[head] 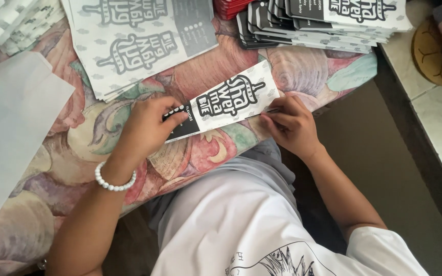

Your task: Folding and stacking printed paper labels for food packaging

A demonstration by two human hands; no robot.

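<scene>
Flat printed sheets (139, 46), folded sleeve stack (323, 23), white paper (11, 117) on floral cloth (78, 138); tiled ledge (436, 102) beside.

My left hand (147, 128) lies palm down, fingers curled, beads on its wrist; my right hand (291, 124) pinches with fingertips together.

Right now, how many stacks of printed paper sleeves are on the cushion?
2: a flat unfolded stack at the top left, and a folded stack at the top right. More may lie outside the picture.
</scene>
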